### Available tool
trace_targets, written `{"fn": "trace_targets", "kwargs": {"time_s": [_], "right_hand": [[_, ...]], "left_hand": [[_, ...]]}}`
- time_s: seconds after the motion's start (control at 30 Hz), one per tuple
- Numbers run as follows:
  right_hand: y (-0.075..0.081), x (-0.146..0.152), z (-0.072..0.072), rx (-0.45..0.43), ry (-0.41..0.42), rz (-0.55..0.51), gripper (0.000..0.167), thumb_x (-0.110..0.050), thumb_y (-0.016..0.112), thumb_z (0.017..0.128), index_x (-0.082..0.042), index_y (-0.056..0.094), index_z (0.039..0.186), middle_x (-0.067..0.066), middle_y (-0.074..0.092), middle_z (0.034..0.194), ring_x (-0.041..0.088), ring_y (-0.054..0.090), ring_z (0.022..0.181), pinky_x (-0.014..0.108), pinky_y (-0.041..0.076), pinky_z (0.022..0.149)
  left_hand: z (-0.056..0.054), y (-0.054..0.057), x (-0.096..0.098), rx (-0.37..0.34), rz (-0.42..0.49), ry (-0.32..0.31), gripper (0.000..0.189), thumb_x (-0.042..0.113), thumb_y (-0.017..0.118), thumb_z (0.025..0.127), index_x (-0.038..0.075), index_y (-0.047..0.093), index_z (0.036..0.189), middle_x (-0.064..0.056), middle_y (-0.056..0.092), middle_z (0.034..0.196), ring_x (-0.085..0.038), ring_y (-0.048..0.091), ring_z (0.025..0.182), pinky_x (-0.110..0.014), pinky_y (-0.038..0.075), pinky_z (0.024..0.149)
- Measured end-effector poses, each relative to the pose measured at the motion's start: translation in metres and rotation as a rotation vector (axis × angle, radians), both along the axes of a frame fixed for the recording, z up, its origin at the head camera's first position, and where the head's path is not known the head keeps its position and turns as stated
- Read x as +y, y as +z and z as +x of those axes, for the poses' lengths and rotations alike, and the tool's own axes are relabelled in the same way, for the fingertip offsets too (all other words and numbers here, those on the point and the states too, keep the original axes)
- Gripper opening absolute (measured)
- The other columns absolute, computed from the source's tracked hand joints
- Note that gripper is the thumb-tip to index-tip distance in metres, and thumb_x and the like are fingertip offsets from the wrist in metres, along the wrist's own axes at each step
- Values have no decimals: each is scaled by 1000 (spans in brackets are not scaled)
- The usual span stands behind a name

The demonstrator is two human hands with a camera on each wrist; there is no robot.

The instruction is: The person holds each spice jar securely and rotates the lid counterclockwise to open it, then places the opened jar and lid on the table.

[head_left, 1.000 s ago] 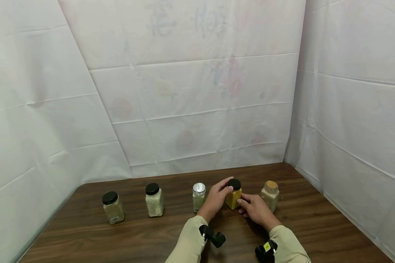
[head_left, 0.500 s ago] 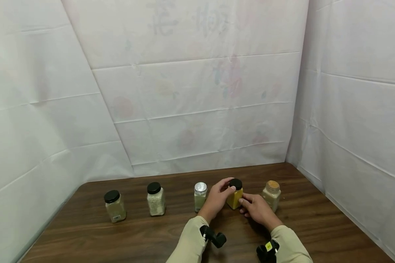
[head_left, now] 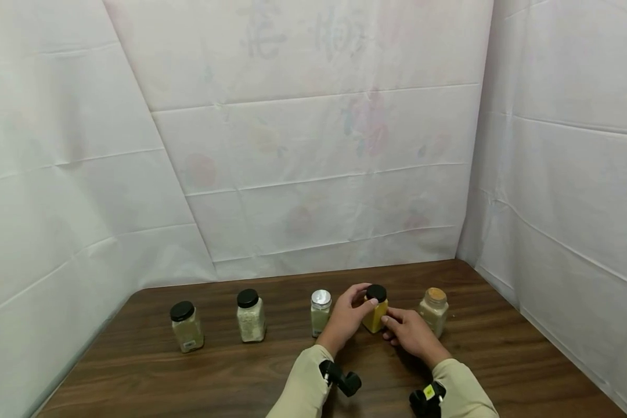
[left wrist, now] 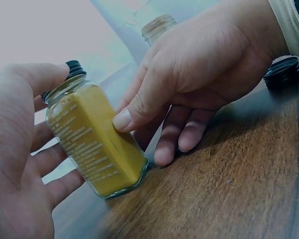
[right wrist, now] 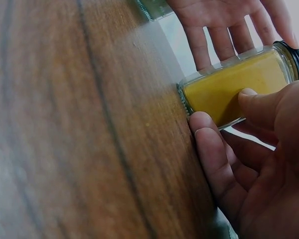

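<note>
A square glass spice jar [head_left: 374, 317] of yellow powder, with a black screw lid [head_left: 377, 293], stands on the wooden table between both hands. The left hand [head_left: 346, 318] holds the lid, thumb on its near side; its other fingers spread behind the glass in the left wrist view. From the other side, the right hand [head_left: 410, 334] pinches the jar's body, its thumb [left wrist: 123, 119] flat on the glass. White print covers one face of the jar. Right behind the right hand stands a jar of tan powder [head_left: 433, 312], its threaded neck without a lid.
A loose black lid [left wrist: 283, 72] lies on the table beyond the right hand in the left wrist view. Left of the hands stand a silver-capped jar [head_left: 321, 313] and two black-lidded jars, one pale [head_left: 251, 319], one greenish [head_left: 187, 330]. White cloth [head_left: 313, 174] hangs behind.
The head view has turned slightly left, so everything appears a little further right. Both hands keep their hold on the yellow spice jar, with hardly any visible movement.
</note>
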State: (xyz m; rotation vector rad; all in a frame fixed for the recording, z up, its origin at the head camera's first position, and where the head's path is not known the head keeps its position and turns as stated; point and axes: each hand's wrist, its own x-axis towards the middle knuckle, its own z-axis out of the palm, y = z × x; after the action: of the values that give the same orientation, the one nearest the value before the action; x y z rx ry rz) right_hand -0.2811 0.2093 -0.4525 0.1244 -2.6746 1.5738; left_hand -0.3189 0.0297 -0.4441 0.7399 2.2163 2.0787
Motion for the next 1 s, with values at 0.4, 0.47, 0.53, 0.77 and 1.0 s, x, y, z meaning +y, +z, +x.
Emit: {"fn": "trace_targets", "kwargs": {"time_s": [0.4,0.47,0.53,0.77,1.0], "right_hand": [[1,0,0,-7,-10,2,36,-14,57,103,-1,59,137,7,71,102,18,67,78,35,56,66],[0,1,1,-9,-20,-2,37,-13,57,103,0,59,137,8,71,104,19,67,78,35,56,66],[0,2,1,-9,-25,-5,37,-13,57,103,0,58,138,9,70,106,19,67,78,36,56,66],[-1,4,1,-11,-18,2,38,-15,57,103,0,58,138,8,71,106,18,67,77,36,56,66],[0,0,2,-10,-8,11,37,-14,57,103,-1,58,138,7,70,106,18,67,78,36,56,66]], "left_hand": [[-1,5,3,-10,43,23,36,19,62,99,7,58,133,-12,64,128,-26,59,118,-45,46,96],[0,5,4,-17,32,26,36,21,63,99,8,58,133,-12,64,128,-26,59,119,-46,45,98],[0,4,6,-17,27,28,37,22,64,99,8,57,132,-12,64,128,-26,59,119,-47,45,99],[0,0,8,-17,7,34,43,28,63,99,13,55,138,-10,60,133,-29,55,124,-51,42,102],[3,3,2,12,-60,24,49,33,61,101,23,51,147,-9,55,140,-29,52,127,-51,42,102]]}}
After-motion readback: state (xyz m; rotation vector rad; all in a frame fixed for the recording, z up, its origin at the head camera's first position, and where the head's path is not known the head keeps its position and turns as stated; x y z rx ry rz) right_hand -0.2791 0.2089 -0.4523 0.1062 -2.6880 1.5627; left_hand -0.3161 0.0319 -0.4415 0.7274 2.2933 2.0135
